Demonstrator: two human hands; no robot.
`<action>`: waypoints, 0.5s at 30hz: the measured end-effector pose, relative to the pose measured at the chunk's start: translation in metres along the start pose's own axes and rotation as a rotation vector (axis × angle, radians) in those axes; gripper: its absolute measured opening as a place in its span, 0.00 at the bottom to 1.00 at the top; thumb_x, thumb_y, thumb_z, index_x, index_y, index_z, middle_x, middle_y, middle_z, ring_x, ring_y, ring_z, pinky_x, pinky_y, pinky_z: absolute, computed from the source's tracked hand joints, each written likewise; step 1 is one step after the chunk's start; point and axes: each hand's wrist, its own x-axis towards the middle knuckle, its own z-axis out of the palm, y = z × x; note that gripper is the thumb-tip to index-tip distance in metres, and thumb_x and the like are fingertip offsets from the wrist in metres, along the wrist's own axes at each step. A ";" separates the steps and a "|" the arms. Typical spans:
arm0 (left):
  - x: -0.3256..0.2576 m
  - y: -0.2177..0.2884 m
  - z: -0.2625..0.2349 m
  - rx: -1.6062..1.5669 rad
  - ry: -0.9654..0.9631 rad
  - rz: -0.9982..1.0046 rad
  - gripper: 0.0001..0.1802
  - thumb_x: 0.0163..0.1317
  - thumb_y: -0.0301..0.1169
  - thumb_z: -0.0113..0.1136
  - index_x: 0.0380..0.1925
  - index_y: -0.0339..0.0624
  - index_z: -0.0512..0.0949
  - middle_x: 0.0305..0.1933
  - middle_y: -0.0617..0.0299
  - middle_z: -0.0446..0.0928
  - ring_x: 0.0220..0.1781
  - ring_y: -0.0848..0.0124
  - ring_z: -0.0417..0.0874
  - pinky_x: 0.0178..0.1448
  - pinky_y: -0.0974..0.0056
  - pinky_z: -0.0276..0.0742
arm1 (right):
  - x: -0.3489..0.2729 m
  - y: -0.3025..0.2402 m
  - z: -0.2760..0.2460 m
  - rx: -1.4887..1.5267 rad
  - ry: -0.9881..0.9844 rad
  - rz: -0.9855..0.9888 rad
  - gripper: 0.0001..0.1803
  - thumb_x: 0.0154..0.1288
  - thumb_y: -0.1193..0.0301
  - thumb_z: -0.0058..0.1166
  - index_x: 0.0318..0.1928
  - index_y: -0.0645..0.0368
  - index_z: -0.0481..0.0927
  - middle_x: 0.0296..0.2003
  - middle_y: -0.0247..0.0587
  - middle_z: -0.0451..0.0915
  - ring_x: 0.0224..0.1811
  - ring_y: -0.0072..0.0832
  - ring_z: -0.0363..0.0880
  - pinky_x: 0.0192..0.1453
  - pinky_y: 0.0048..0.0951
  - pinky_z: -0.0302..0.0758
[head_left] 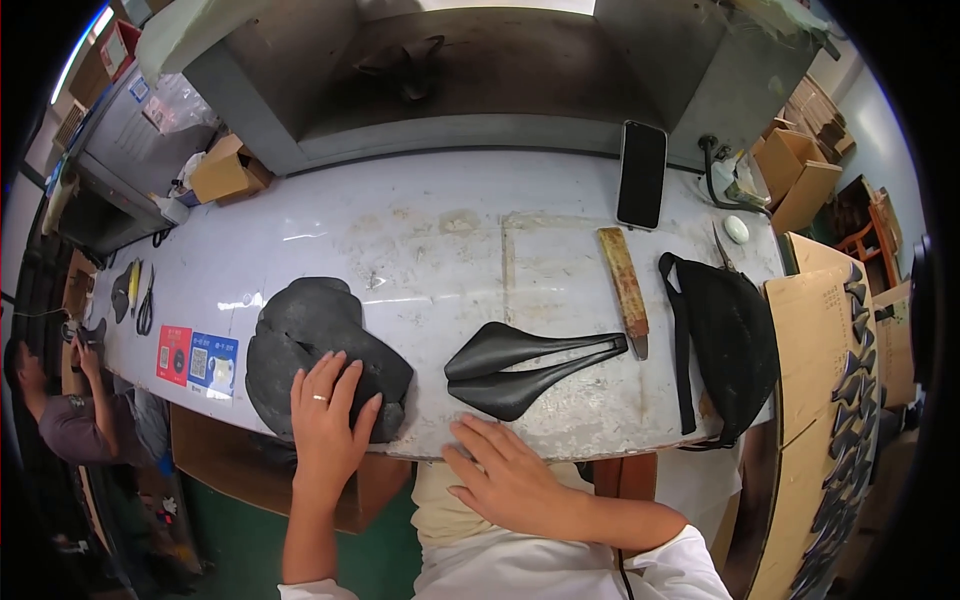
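Note:
My left hand [330,405] rests with its fingers spread on a pile of dark grey, soft-looking sheet pieces [310,315] at the table's front left. A ring shows on one finger. My right hand [500,465] lies over the front edge, fingers stretched out and holding nothing. Just beyond its fingertips is a black bicycle saddle [500,350], split down the middle, with its narrow nose pointing right. Beside that nose lies a worn scraper-like tool [625,285] with a yellowed, taped handle; its short metal tip points toward me.
A phone [642,175] leans at the back, before a grey metal cabinet [450,135]. At right lie a black bag [735,340] and a white oval object [736,229]. Scissors [146,305] lie far left. A cardboard box [270,470] stands below; another person [85,425] sits leftward.

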 end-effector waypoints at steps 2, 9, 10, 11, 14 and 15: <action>0.007 0.000 -0.009 -0.127 0.052 0.032 0.18 0.52 0.30 0.69 0.44 0.38 0.80 0.49 0.54 0.77 0.50 0.52 0.77 0.57 0.49 0.70 | 0.000 0.000 0.001 0.024 0.004 -0.008 0.24 0.58 0.65 0.63 0.52 0.66 0.75 0.56 0.57 0.70 0.63 0.49 0.67 0.63 0.45 0.69; 0.027 0.005 -0.014 -0.099 -0.097 0.373 0.12 0.45 0.24 0.71 0.31 0.39 0.80 0.33 0.59 0.75 0.35 0.59 0.76 0.39 0.56 0.71 | 0.009 -0.005 0.007 0.124 0.045 -0.062 0.23 0.55 0.67 0.64 0.50 0.64 0.75 0.53 0.51 0.73 0.57 0.45 0.71 0.59 0.42 0.72; 0.026 0.003 -0.013 -0.072 -0.121 0.381 0.10 0.46 0.23 0.70 0.30 0.39 0.79 0.33 0.59 0.75 0.35 0.59 0.76 0.39 0.56 0.70 | 0.010 -0.006 0.009 0.125 0.050 -0.065 0.23 0.54 0.67 0.64 0.50 0.63 0.75 0.52 0.50 0.73 0.57 0.44 0.72 0.58 0.41 0.72; 0.026 0.003 -0.013 -0.047 -0.144 0.389 0.09 0.46 0.22 0.69 0.29 0.39 0.79 0.33 0.59 0.76 0.35 0.59 0.76 0.39 0.56 0.70 | 0.011 -0.006 0.010 0.123 0.054 -0.060 0.23 0.54 0.67 0.64 0.50 0.63 0.75 0.52 0.50 0.73 0.57 0.44 0.72 0.58 0.41 0.72; 0.030 0.007 -0.016 -0.128 -0.089 0.288 0.07 0.49 0.20 0.66 0.29 0.39 0.78 0.32 0.58 0.76 0.35 0.58 0.75 0.40 0.56 0.69 | 0.021 -0.006 0.012 0.141 0.046 -0.035 0.25 0.54 0.67 0.64 0.52 0.63 0.75 0.52 0.46 0.74 0.54 0.41 0.73 0.56 0.40 0.73; 0.029 0.007 -0.014 -0.130 -0.089 0.292 0.07 0.49 0.20 0.66 0.29 0.39 0.78 0.32 0.58 0.76 0.35 0.58 0.75 0.40 0.56 0.69 | 0.030 -0.007 0.012 0.063 0.095 -0.051 0.24 0.54 0.68 0.63 0.52 0.62 0.76 0.51 0.45 0.74 0.52 0.40 0.74 0.55 0.39 0.73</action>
